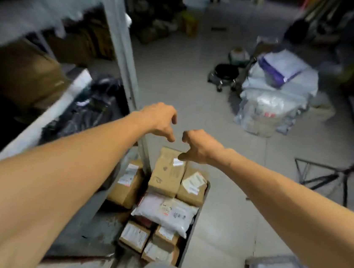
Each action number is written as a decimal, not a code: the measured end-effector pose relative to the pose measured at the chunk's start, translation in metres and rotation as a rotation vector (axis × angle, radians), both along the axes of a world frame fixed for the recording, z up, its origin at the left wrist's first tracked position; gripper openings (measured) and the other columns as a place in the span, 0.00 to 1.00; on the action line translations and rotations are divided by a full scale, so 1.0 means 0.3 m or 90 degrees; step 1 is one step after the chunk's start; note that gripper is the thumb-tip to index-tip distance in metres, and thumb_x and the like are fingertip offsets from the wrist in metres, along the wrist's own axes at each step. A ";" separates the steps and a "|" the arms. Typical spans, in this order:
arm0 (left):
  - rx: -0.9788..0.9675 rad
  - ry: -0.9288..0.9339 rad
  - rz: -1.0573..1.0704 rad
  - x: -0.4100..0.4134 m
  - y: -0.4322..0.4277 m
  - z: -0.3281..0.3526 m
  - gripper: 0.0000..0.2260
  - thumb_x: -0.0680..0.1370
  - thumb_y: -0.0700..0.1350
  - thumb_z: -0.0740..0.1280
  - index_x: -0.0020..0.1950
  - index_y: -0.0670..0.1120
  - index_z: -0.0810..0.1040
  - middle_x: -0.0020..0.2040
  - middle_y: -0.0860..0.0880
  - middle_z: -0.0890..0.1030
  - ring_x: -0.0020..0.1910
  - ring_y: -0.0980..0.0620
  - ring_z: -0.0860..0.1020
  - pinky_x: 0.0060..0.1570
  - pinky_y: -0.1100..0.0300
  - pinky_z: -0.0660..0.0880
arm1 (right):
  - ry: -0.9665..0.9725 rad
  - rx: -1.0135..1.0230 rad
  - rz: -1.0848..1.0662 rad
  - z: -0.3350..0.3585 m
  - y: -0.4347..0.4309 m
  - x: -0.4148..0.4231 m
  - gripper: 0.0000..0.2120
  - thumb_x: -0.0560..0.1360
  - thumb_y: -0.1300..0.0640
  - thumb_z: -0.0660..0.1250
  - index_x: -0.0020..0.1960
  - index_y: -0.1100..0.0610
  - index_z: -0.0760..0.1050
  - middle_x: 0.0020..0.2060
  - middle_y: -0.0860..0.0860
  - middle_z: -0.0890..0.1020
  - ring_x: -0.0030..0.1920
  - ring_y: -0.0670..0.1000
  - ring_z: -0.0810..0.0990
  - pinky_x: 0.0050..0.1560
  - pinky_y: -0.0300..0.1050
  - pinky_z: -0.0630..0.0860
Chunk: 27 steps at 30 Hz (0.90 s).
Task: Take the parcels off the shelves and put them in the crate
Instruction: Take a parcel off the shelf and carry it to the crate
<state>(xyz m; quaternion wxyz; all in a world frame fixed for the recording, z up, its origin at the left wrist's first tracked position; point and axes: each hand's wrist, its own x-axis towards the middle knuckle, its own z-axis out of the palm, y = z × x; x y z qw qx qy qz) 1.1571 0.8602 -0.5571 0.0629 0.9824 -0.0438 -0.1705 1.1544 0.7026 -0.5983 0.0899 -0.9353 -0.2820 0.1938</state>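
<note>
Left hand (160,118) was extended at full arm's length, palm down, fingers and thumb bent into a loose claw, grasping nothing. Right hand (201,147) was likewise extended, knuckles up, fingers loosely bent and thumb pointing down, released and empty. The fingertips of the two hands were near each other but apart. Both hung above the far end of the grey rectangular plastic crate (187,245) on the floor tiles. The crate held several brown cardboard parcels with white labels (168,170) and a white plastic mailer bag (167,214) lying across them. The crate's left wall was hidden by the left forearm and its near end by a pale blurred object. To the left, the grey metal shelf unit (124,46) was motion-blurred; a brown cardboard box (22,72) and black plastic bags (90,110) on it were barely legible.
</note>
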 end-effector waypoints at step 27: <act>0.059 -0.154 0.927 -2.411 -0.007 0.544 0.22 0.64 0.57 0.74 0.56 0.55 0.76 0.54 0.53 0.77 0.50 0.50 0.77 0.42 0.56 0.72 | -0.157 0.157 0.878 0.659 0.415 -1.793 0.27 0.75 0.45 0.68 0.66 0.59 0.67 0.58 0.57 0.75 0.57 0.58 0.75 0.53 0.50 0.73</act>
